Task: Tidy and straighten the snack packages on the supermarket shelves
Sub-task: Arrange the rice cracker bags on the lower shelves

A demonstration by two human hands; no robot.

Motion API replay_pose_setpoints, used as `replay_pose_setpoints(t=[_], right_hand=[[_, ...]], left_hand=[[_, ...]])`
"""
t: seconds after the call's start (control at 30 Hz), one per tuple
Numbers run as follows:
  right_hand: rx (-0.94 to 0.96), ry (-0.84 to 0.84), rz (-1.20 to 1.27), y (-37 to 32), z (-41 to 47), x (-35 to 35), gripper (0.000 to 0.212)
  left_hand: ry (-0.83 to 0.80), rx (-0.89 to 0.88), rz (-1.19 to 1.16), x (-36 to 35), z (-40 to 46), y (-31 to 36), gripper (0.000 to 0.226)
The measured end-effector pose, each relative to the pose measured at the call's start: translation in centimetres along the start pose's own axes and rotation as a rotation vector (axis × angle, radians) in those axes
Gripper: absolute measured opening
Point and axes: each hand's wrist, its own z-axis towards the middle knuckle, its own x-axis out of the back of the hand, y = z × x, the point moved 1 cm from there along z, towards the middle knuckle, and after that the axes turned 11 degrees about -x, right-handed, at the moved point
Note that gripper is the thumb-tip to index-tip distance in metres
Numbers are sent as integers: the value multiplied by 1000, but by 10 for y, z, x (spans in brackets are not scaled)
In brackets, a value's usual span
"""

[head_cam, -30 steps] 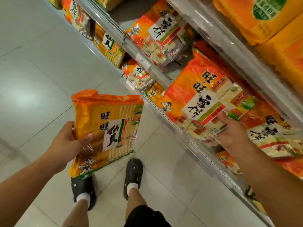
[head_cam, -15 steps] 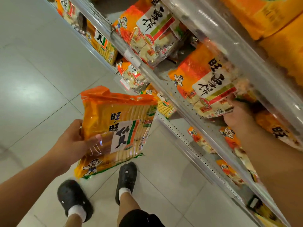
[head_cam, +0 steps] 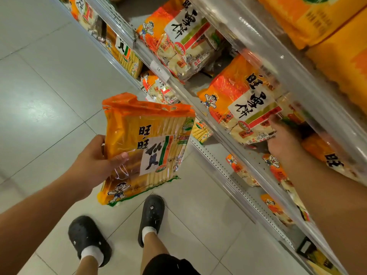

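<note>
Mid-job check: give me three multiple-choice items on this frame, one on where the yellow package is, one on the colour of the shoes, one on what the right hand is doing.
1. Where is the yellow package?
A. Flat on the floor
B. In the left hand, out over the aisle floor
C. On the top shelf

2. What colour are the shoes?
A. Black
B. White
C. Red

3. What is the right hand doing?
A. Hanging free at the person's side
B. Holding a price tag
C. Reaching into the shelf, on the lower edge of an orange package

Answers:
1 B: the thumb lies across its front and it hangs clear of the shelves, with tiles behind it.
2 A: both are black, worn with white socks.
3 C: its fingers rest at the bottom of the orange package, behind the clear shelf rail.
</note>
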Motion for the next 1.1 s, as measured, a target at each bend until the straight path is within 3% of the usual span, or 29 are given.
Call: replay_pose_setpoints(t=[0.13, 0.2, 0.3, 0.37, 0.47, 0.53, 0.6, 0.67, 0.73, 0.87, 1.1], right_hand=[[-161, 38, 498, 13, -32, -13, 80], [-154, -1, 461, 27, -61, -27, 72], [-180, -361, 378, 42, -110, -59, 54], [-140, -646, 312, 33, -150, -74, 66], [-22, -853, 220, -1, -199, -82, 95], [24, -953, 171, -27, -221, -85, 82], [94, -1033, 67, -50, -240, -90, 50], [167, -1052, -7, -74, -259, -98, 33], [213, -1045, -11, -102, -281, -107, 35], [269, -1031, 35, -156, -326, -137, 30], [294, -938, 42, -254, -393, -203, 42]], left_hand=[[13, 22, -72, 3, -12, 3, 47], [8, 35, -124, 11, -24, 11, 48], [-6, 58, -203, 31, -47, 32, 59], [-18, 53, -256, 50, -64, 47, 70], [-36, 20, -329, 87, -93, 65, 78], [-16, 1, -395, 114, -110, 70, 77], [32, -16, -460, 140, -125, 69, 71], [103, -46, -503, 164, -135, 68, 61], [232, -70, -543, 185, -139, 68, 57], [513, -109, -613, 228, -134, 63, 74], [406, -189, -527, 331, -87, 60, 72]])
